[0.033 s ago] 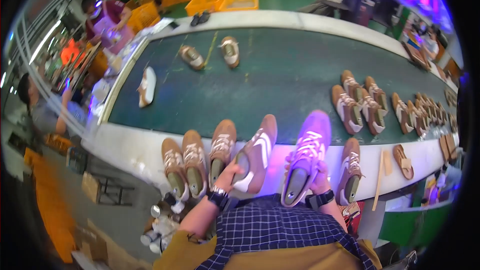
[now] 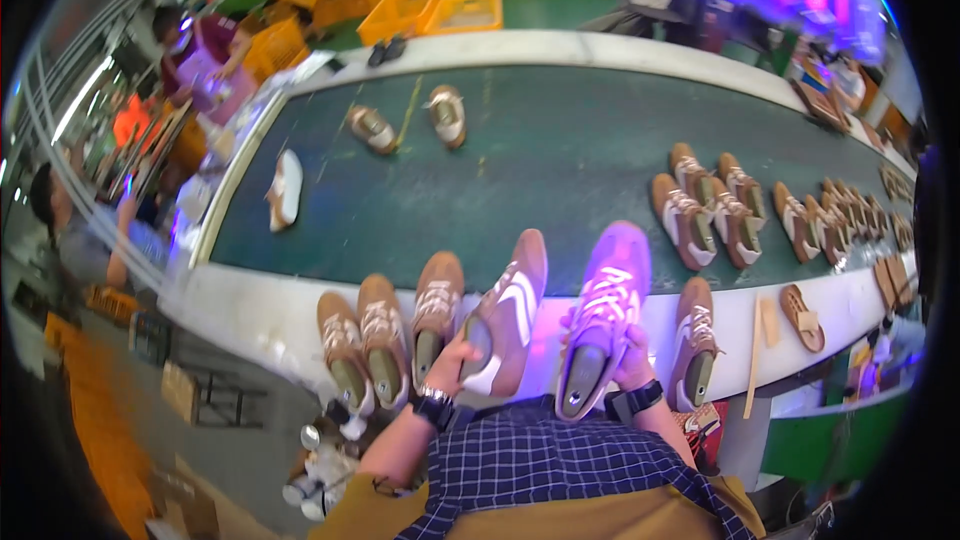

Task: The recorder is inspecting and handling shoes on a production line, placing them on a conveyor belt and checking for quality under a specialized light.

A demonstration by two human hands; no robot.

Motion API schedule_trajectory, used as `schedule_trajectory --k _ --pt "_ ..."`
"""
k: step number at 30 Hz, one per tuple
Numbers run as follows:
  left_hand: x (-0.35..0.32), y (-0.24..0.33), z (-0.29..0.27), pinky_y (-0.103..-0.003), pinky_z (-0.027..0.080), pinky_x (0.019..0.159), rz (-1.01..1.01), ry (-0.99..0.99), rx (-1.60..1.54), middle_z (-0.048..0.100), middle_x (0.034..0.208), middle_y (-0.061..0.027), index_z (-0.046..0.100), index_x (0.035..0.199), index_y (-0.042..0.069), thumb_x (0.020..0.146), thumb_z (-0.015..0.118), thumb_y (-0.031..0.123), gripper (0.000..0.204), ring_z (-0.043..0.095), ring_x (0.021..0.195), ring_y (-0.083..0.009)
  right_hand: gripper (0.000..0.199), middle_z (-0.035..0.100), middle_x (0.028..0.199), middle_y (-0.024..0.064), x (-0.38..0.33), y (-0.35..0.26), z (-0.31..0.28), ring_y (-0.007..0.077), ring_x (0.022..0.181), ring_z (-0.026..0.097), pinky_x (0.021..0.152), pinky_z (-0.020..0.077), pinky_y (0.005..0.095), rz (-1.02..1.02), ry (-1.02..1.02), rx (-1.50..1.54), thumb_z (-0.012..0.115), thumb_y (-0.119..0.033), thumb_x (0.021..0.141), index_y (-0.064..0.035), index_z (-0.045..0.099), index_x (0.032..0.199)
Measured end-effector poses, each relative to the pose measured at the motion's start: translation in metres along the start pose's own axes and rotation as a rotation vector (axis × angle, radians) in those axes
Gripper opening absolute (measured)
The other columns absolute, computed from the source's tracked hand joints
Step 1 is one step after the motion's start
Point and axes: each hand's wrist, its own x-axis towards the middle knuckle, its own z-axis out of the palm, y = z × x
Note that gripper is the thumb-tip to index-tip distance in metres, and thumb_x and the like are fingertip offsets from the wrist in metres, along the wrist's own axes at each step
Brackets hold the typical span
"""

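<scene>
One brown-and-white shoe [image 2: 518,318] is gripped near the heel by the left hand [image 2: 450,370], its striped side turned up; a purple-lit shoe [image 2: 608,305] is gripped around its rear half by the right hand [image 2: 632,360]. Both are held at the white edge of the surface [image 2: 250,310]; whether it is touched cannot be told. Lacing on the purple-lit shoe is judged done, though knots cannot be made out. Handling of these two is judged unfinished, as neither is released. Three laced shoes [image 2: 383,320] are lined up to the left, a single shoe [image 2: 694,340] to the right; further shoes [image 2: 683,215] are grouped on the green belt [image 2: 560,170].
</scene>
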Motion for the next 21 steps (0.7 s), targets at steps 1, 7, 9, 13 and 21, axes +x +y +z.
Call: schedule_trajectory --k 1,7,9,13,21 --pt "-0.001 0.006 0.006 -0.030 0.042 0.092 -0.025 0.043 0.058 0.049 0.122 -0.0073 0.031 0.138 0.003 0.061 0.059 0.014 0.082 0.051 0.108 -0.0205 0.092 0.043 0.131 0.0235 0.003 -0.003 0.006 0.0381 0.114 0.050 0.095 0.0409 0.0558 -0.032 -0.075 -0.009 0.066 -0.045 0.066 0.0037 0.030 0.135" --pt "0.002 0.034 0.020 -0.030 0.039 0.097 -0.010 -0.133 0.007 0.051 0.122 -0.0090 0.034 0.135 0.000 0.050 0.063 0.012 0.091 0.051 0.111 -0.0223 0.082 0.052 0.124 0.0187 0.002 -0.019 0.025 0.0332 0.114 0.051 0.101 0.0382 0.0439 0.021 -0.186 0.088 0.073 -0.022 0.061 0.0015 0.038 0.132" --pt "0.005 0.038 0.018 -0.031 0.041 0.095 -0.020 -0.149 0.028 0.051 0.122 -0.0104 0.034 0.134 -0.001 0.049 0.061 0.011 0.090 0.052 0.109 -0.0232 0.081 0.053 0.123 0.0177 -0.001 -0.018 0.021 0.0314 0.113 0.052 0.101 0.0386 0.0428 -0.020 -0.204 0.086 0.073 -0.021 0.061 0.0015 0.039 0.131" --pt "0.005 0.038 0.020 -0.031 0.043 0.093 -0.030 -0.157 0.056 0.051 0.122 -0.0113 0.033 0.135 -0.001 0.049 0.061 0.010 0.091 0.053 0.108 -0.0237 0.079 0.053 0.123 0.0161 -0.006 -0.015 0.013 0.0301 0.114 0.052 0.102 0.0380 0.0432 -0.049 -0.221 0.115 0.072 -0.016 0.060 0.0013 0.040 0.130" --pt "0.011 0.049 0.083 -0.037 0.038 0.100 0.228 -0.286 -0.018 0.047 0.127 -0.0130 0.032 0.136 0.004 0.066 0.071 0.033 0.086 0.049 0.115 -0.0258 0.070 0.049 0.128 0.0160 -0.020 -0.014 0.013 0.0298 0.120 0.047 0.104 0.0357 0.0462 -0.127 -0.243 0.213 0.065 -0.014 0.067 0.0000 0.040 0.131"
